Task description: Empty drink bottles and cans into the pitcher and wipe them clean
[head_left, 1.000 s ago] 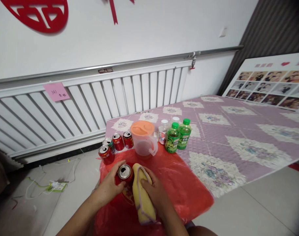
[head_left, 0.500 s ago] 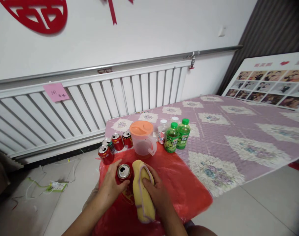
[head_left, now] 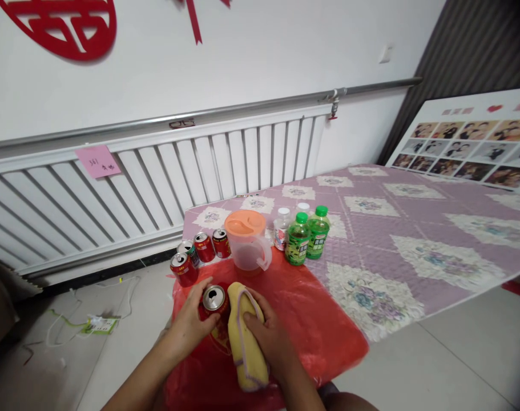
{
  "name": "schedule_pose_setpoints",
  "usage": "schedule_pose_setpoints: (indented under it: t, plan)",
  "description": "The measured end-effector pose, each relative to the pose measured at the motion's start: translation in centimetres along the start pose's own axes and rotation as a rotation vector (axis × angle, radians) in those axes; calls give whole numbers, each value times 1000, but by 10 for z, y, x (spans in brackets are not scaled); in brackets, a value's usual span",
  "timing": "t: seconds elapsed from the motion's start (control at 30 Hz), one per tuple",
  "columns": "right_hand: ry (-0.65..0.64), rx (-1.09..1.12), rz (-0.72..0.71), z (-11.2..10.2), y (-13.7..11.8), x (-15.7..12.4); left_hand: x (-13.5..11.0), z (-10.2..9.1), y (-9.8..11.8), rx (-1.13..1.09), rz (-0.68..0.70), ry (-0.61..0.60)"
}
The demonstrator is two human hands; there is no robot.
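Observation:
My left hand (head_left: 195,317) is curled around an opened red drink can (head_left: 214,300) that stands upright on a red plastic sheet (head_left: 302,319). In my right hand (head_left: 266,325) is a folded yellow cloth (head_left: 246,342) with a pale purple edging, gripped with the thumb on top. The cloth's upper end is right beside the can; whether they touch I cannot tell. Beyond my hands stands a clear plastic pitcher (head_left: 246,251) with an orange lid. To its left are several opened cans (head_left: 204,246).
Right of the pitcher stand two green-capped bottles (head_left: 297,242) and two white-capped bottles (head_left: 281,231). A quilted purple tablecloth (head_left: 362,234) covers the table. Behind it runs a white radiator (head_left: 225,160). A photo board (head_left: 469,142) leans at the right; cords (head_left: 71,319) lie on the floor.
The cloth and my right hand have shifted very slightly left and down. My left hand keeps its hold on the can.

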State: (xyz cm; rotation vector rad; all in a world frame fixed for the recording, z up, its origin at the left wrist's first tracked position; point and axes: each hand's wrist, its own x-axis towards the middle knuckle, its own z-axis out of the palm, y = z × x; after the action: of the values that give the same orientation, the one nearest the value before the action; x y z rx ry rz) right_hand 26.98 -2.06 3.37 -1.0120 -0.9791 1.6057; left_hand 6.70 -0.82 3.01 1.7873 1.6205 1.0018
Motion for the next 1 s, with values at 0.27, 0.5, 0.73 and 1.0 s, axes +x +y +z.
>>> schedule_pose_setpoints:
  t: [0.27, 0.5, 0.73, 1.0]
  plan:
    - [-8, -13, 7, -2, 2, 1, 0, -3, 3, -27, 12, -43]
    - [5, -80, 23, -2, 1, 2, 0, -6, 6, -45, 19, -91]
    - [0, -35, -21, 0, -3, -1, 0, 4, 0, 21, 0, 87]
    - [-53, -54, 7, -1, 3, 1, 2, 6, -3, 24, 2, 82]
